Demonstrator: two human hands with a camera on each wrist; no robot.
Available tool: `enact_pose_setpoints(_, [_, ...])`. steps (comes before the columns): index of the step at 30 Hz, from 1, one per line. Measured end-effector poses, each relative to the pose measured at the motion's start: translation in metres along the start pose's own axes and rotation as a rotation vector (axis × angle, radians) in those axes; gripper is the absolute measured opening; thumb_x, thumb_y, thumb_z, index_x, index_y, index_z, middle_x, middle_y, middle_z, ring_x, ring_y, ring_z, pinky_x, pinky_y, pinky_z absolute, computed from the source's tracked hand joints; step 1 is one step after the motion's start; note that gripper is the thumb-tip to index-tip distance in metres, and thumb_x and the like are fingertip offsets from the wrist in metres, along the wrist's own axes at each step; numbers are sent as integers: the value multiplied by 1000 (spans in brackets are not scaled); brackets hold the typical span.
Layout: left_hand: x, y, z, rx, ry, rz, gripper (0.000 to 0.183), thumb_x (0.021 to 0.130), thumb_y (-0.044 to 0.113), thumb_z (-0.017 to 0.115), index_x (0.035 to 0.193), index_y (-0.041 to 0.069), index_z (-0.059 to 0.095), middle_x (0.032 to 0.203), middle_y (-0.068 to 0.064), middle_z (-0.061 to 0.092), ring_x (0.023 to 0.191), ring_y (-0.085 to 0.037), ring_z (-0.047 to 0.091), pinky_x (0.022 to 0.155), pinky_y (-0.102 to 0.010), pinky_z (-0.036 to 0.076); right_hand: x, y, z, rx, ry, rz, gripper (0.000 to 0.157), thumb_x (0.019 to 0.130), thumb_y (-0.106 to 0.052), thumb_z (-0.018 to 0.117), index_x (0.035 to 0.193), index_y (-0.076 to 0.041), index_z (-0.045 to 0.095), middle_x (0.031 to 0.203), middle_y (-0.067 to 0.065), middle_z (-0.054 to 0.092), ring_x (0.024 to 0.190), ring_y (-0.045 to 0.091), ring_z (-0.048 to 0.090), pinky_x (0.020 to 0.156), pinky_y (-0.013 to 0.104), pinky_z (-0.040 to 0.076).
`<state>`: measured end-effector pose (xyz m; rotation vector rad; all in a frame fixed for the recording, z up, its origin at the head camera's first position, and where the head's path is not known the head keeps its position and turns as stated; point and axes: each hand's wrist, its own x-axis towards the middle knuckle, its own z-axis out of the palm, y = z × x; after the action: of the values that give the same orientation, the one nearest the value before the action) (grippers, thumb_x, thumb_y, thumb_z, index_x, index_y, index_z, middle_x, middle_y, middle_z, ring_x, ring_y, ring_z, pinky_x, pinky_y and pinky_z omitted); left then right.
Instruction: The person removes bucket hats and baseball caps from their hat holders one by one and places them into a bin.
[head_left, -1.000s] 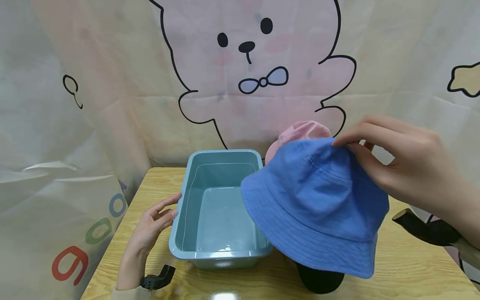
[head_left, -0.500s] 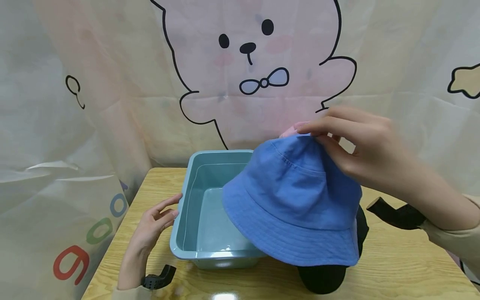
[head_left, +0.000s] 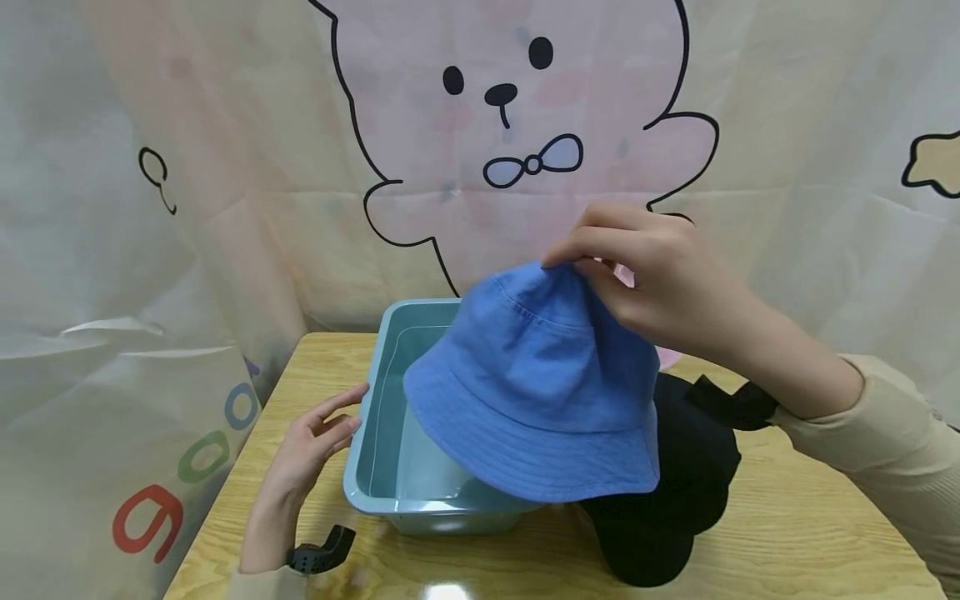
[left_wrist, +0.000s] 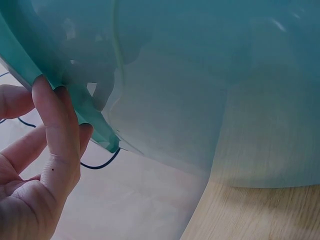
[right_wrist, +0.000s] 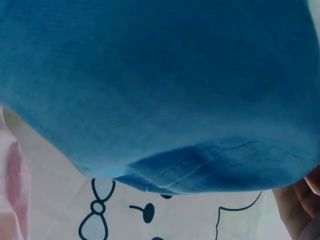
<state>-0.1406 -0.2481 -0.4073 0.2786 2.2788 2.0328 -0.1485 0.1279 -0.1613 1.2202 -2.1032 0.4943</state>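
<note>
Thumb and fingers of the bare right hand (head_left: pixel 656 279) pinch the crown of a plain blue cloth bucket hat (head_left: pixel 540 400), which hangs in the air with its wide stitched brim downward and tilted. From the head view the hat covers the right part of a glossy blue-green rectangular plastic basin (head_left: pixel 401 506); whether the brim touches the basin cannot be told. The left hand (head_left: pixel 303 446) is not wrapped round anything: its fingers lie loosely bent, their tips touching the outer side of the basin's left rim. The basin stands on a light wood-grain table (head_left: pixel 810 521). Just to its right, partly hidden by the hat, a black cloth cap (head_left: pixel 686 467) lies on the table. Behind the right hand shows a sliver of pink fabric (head_left: pixel 667 358), mostly concealed; it also appears at the edge of the right wrist view. Both forearms wear beige sleeves (head_left: pixel 892 442) and black wrist devices (head_left: pixel 322 554). A pale backdrop sheet (head_left: pixel 810 275), printed with a pink bear in a bow tie, hangs beyond.
</note>
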Motion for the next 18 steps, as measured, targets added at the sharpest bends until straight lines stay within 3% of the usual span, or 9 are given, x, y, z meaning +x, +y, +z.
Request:
enact_pose_setpoints(11, [0,0,0,-21,0,4,49,96,12,57,140,-4,43,125,20,57,94,-3,66,84,-20,54,15,1,20,71,-41,65,27,85,11,56,89,-9,74,84,1,65,76,7,51,63,16,36])
enact_pose_setpoints(18, [-1,-1,0,-30,3,-12,48,96,13,57,140,-2,45,123,18,57,94,-3,64,84,-20,53,23,0,36,78,-46,95,26,86,8,56,87,-10,74,84,1,66,75,10,55,64,22,41])
